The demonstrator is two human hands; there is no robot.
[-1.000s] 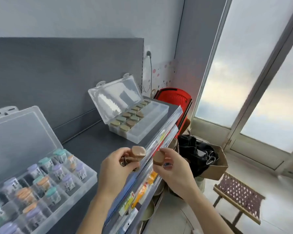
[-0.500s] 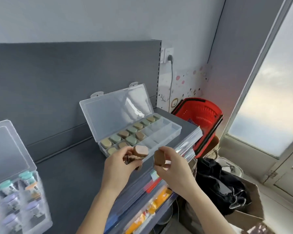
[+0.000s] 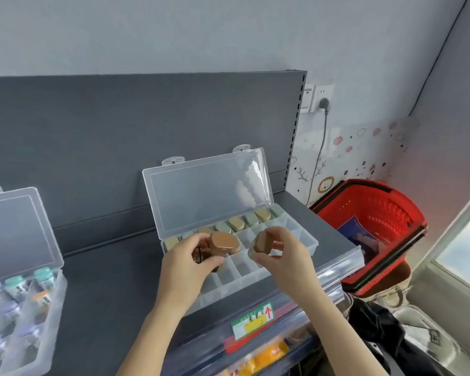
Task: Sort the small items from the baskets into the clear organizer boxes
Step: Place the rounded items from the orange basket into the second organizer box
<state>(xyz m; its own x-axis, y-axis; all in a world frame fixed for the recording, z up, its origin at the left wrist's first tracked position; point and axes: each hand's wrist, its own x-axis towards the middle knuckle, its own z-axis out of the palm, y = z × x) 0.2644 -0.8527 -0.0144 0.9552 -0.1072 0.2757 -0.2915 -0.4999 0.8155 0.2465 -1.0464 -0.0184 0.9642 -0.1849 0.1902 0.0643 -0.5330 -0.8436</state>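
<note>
A clear organizer box (image 3: 308, 244) lies open on the dark shelf, its lid propped against the back panel. Its back compartments hold several tan and green capped items (image 3: 236, 223); the front compartments look bare. My left hand (image 3: 186, 270) grips a small cluster of brown capped items (image 3: 224, 242) above the box's left part. My right hand (image 3: 282, 256) pinches one brown capped item (image 3: 261, 244) over the middle compartments. A red basket (image 3: 377, 213) hangs at the shelf's right end.
A second open clear organizer (image 3: 33, 316) at the left holds several small bottles with purple, green and orange caps. The shelf front carries a clear price rail with a green label (image 3: 251, 320). A wall socket with a plugged cable (image 3: 323, 104) sits behind the right end. Dark bags (image 3: 377, 329) lie below right.
The view swung from the window back to the shelf. Both hands moved forward with their brown items, from the shelf's front edge to over the organizer box.
</note>
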